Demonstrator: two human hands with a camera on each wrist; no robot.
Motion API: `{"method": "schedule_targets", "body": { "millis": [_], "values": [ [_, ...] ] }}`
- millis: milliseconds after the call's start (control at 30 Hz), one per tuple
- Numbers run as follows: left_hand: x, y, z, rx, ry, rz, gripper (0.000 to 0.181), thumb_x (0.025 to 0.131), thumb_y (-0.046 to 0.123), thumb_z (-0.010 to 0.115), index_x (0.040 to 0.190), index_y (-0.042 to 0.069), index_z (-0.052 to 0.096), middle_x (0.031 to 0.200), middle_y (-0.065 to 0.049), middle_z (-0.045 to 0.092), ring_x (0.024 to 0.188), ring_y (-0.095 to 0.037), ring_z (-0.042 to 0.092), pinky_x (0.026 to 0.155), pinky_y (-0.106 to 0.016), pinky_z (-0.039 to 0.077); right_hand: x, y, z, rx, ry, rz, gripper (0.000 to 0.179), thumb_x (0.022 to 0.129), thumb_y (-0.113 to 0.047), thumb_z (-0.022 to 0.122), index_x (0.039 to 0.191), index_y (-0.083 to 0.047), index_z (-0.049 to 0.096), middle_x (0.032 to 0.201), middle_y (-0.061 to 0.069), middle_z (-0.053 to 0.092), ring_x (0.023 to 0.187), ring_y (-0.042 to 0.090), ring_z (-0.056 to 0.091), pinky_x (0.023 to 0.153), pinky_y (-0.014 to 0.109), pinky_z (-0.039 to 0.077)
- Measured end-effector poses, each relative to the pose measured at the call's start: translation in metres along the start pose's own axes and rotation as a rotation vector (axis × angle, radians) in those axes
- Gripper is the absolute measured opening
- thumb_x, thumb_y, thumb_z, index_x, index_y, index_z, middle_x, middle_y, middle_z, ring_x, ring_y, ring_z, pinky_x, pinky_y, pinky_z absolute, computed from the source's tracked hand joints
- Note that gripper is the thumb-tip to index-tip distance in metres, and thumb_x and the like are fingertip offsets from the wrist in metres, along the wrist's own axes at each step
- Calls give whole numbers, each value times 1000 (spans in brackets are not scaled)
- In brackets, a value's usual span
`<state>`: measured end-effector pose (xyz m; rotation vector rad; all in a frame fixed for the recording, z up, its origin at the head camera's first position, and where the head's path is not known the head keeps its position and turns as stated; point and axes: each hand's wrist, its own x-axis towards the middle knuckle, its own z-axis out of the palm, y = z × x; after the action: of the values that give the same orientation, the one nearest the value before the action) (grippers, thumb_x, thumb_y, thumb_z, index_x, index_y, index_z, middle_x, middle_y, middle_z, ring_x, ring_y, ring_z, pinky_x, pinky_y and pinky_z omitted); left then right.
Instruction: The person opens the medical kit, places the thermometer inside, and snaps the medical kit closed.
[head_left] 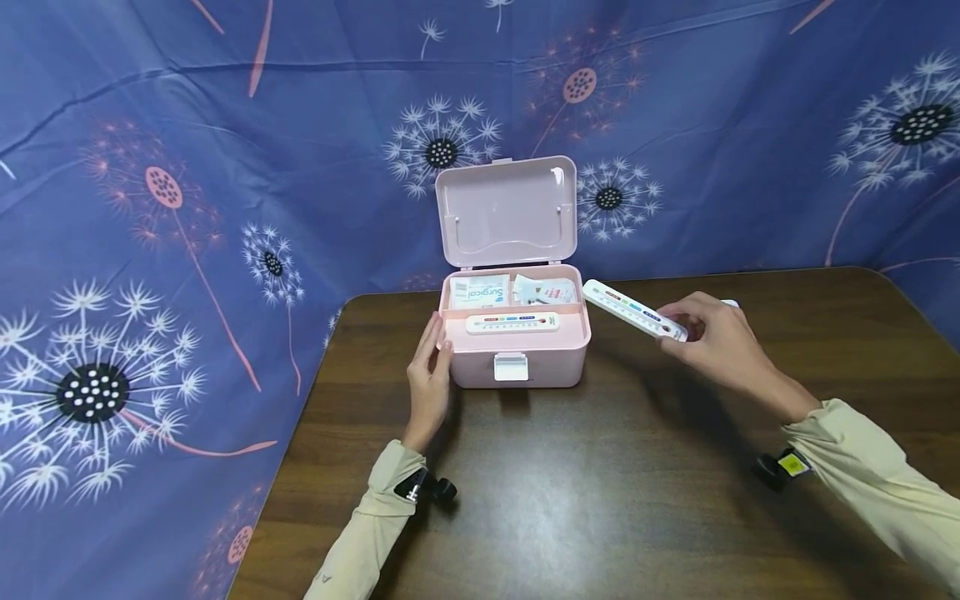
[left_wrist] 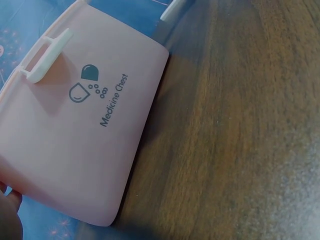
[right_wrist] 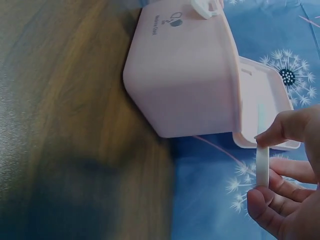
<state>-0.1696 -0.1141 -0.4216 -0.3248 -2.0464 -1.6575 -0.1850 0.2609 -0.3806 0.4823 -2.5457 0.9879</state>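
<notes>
An open pink medicine chest (head_left: 517,369) stands on the table, the words "Medicine Chest" on its front. In its front compartment lies a white thermometer (head_left: 512,323) with coloured marks. My left hand (head_left: 429,387) touches the chest's left side, fingers along the wall and thumb by the front corner. To the right of the chest, my right hand (head_left: 712,337) pinches a second white thermometer (head_left: 633,310) by its right end, raised and slanted. Edge-on in the right wrist view, this thermometer (right_wrist: 262,165) sits between thumb and fingers.
Behind the front compartment are a packet marked "Surgical" (head_left: 480,292) and white packets (head_left: 545,291). The raised lid (head_left: 508,212) leans back before a blue dandelion-patterned cloth (head_left: 315,150). A small white end (head_left: 730,303) shows behind my right hand. The brown table (head_left: 525,492) extends towards me.
</notes>
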Motion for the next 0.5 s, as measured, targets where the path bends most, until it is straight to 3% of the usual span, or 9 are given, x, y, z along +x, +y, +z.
{"method": "schedule_targets", "body": {
  "millis": [500],
  "values": [
    [1, 4, 1, 9, 13, -1, 40, 95, -3, 49, 133, -14, 43, 142, -22, 41, 133, -35, 36, 109, -38, 29, 13, -15, 0, 28, -60, -70, 30, 68, -1, 76, 97, -6, 71, 80, -1, 59, 58, 16, 46, 50, 20, 34]
  ]
}}
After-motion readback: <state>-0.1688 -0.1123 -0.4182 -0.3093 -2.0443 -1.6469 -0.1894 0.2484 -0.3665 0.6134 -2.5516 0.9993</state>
